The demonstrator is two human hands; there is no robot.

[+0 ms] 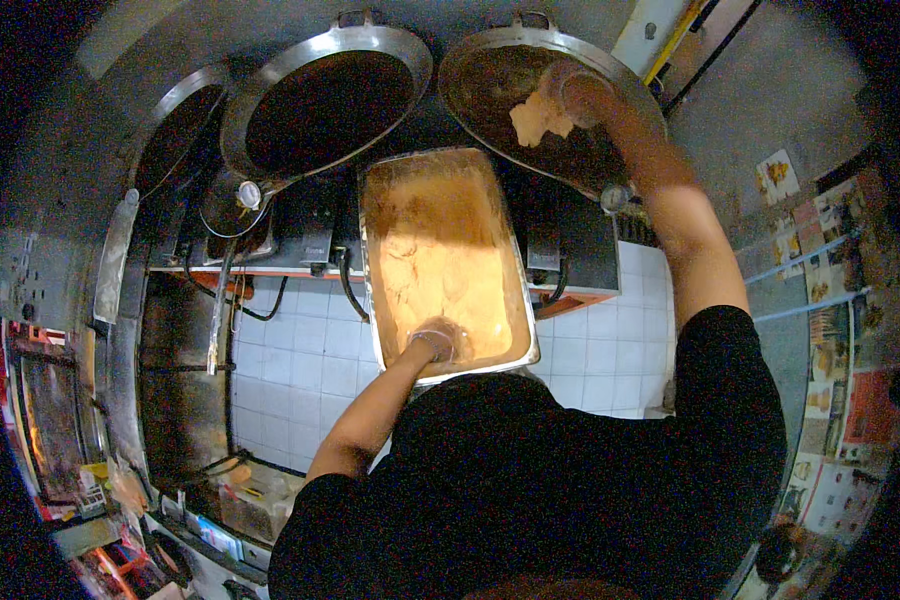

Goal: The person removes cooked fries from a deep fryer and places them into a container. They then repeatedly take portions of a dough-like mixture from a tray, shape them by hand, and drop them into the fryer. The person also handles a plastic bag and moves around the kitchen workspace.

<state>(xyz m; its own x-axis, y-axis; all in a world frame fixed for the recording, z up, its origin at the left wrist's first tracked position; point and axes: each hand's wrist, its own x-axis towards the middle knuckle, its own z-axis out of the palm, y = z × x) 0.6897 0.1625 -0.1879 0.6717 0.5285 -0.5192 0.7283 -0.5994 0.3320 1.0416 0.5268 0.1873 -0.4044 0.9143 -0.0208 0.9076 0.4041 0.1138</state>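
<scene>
A deep rectangular metal tray (529, 330) lies lengthwise before me, holding pale yellowish flour or breading (442, 277). At its near end my left hand (439, 339), in a clear plastic glove, presses into the powder, and its fingers are hidden. My right hand (585, 97), blurred and also in a clear glove, reaches over the right-hand wok (487, 67). From its fingers extends a flat, ragged, pale coated piece of food (540, 120), above dark oil (570, 161).
Another large wok (330, 105) of dark liquid stands left of centre, with a third wok (172, 127) beyond it. Dial thermometers (249, 195) are at the near rims. A round strainer (229, 214) has its handle pointing towards me. White tiles (292, 382) cover the floor.
</scene>
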